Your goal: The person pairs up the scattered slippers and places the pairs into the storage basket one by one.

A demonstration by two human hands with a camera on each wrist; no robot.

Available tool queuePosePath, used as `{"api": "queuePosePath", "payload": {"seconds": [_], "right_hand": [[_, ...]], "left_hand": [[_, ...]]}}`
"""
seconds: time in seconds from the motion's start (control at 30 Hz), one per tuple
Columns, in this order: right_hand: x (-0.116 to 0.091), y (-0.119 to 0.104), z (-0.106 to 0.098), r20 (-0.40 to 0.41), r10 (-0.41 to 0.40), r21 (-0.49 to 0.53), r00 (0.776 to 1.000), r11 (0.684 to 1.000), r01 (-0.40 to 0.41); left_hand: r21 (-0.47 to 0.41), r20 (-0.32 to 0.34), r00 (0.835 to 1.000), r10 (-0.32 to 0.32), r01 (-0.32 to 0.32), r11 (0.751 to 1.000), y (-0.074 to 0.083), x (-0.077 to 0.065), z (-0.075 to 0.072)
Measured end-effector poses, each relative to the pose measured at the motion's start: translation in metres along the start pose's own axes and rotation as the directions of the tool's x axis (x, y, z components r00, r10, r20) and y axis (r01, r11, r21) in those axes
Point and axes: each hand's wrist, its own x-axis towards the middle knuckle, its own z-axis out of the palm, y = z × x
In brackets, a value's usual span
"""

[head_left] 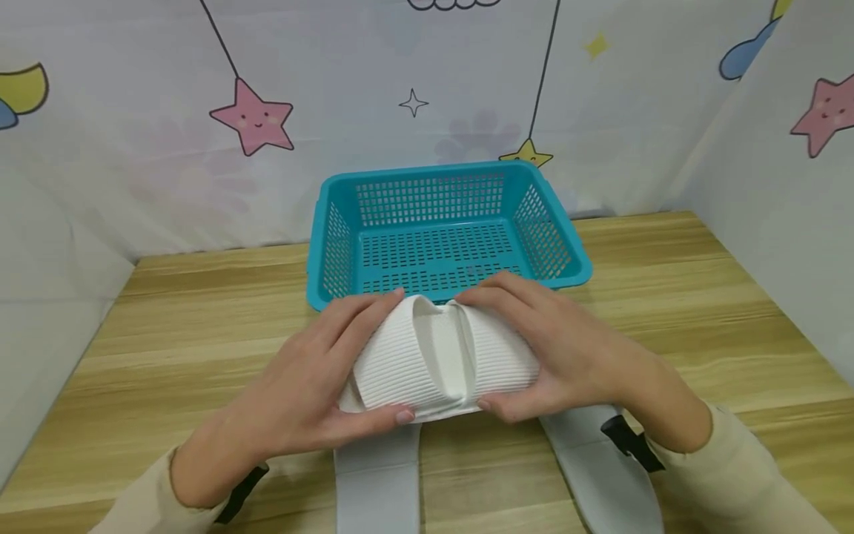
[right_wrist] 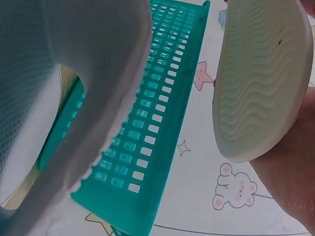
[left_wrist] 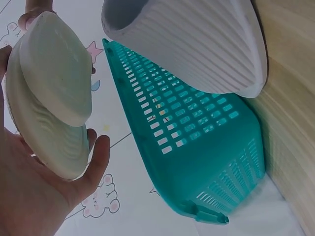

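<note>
Pair of white slippers [head_left: 394, 363] held up between two hands, uppers turned toward the head camera. By the left hand [head_left: 307, 389] the left side is gripped: fingers bent over the far edge, thumb laid along the near edge, spread only as wide as the ribbed upper between them. By the right hand [head_left: 567, 352] the right side is gripped likewise, fingertips set at the top beside the gap between the uppers, thumb tip pressed at the lower edge. The two thumb tips are kept apart, with the lower edge of the slippers between. In the left wrist view, two pale soles are seen inside the grasp, partly overlapped.

Below the thumbs, two grey-white slippers are laid on the wooden table [head_left: 200, 319]: one [head_left: 376, 482] under the left thumb, the other [head_left: 603, 471] under the right wrist. Just beyond the fingertips, a turquoise basket [head_left: 577, 271] is set, its near rim partly covered by the hands. Well past the fingers, a white printed backdrop [head_left: 373, 44] is hung.
</note>
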Motion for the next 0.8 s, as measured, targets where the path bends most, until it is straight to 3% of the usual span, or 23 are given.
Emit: {"api": "queuePosePath", "payload": {"seconds": [0.47,0.8], "right_hand": [[-0.002,0.002,-0.011,-0.058,-0.012,0.011,0.998,1.0,0.013],[-0.005,0.008,-0.017,-0.067,-0.001,0.016,0.998,1.0,0.002]], "left_hand": [[0.029,-0.039,0.999,0.003,-0.002,1.0,0.0,0.002,-0.008],[0.071,-0.064,0.991,-0.117,0.122,0.99,-0.011,-0.025,-0.021]]}}
